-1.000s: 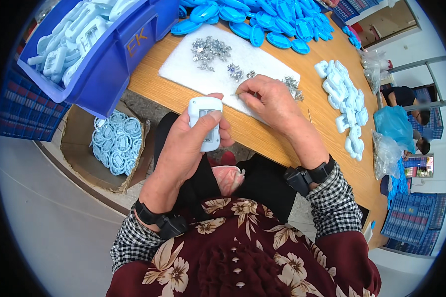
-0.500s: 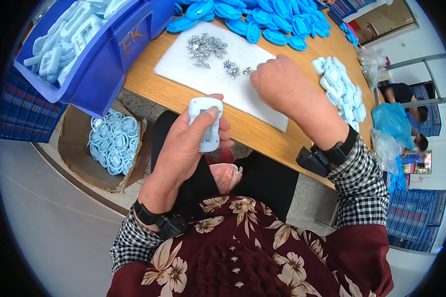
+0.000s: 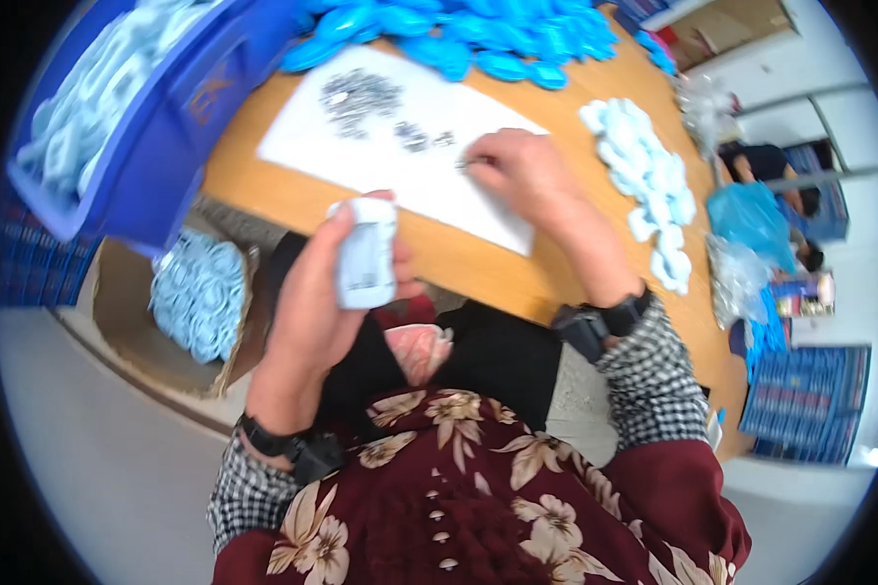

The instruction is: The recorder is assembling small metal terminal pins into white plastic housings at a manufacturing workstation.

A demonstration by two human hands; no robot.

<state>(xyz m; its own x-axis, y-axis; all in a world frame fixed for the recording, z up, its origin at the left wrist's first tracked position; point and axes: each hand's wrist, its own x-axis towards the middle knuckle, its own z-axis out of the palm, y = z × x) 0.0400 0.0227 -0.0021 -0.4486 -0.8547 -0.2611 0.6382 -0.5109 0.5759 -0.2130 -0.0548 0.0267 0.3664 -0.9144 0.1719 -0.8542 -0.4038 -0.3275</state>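
My left hand [image 3: 307, 278] is closed around a pale blue plastic casing [image 3: 367, 255], held upright above the table's front edge with its recessed side showing. Over the right part of a white foam sheet [image 3: 351, 164], my right hand [image 3: 527, 175] pinches a small metal piece [image 3: 465, 164] at its fingertips; its exact shape is blurred. To the left of those fingers lie a heap of small metal pieces [image 3: 361, 99] and a smaller cluster [image 3: 412, 136].
A blue bin [image 3: 180, 136] of pale casings stands at the left, above a cardboard box [image 3: 132, 327] of round pale parts. Bright blue shells [image 3: 439, 54] cover the table's far side. More pale casings [image 3: 644, 171] lie at the right. Another person [image 3: 766, 171] is in the background.
The view has shifted, and the scene sits further left. My left thumb has moved off the casing's face to its edge. My right hand has turned, and its pinching fingertips now show.
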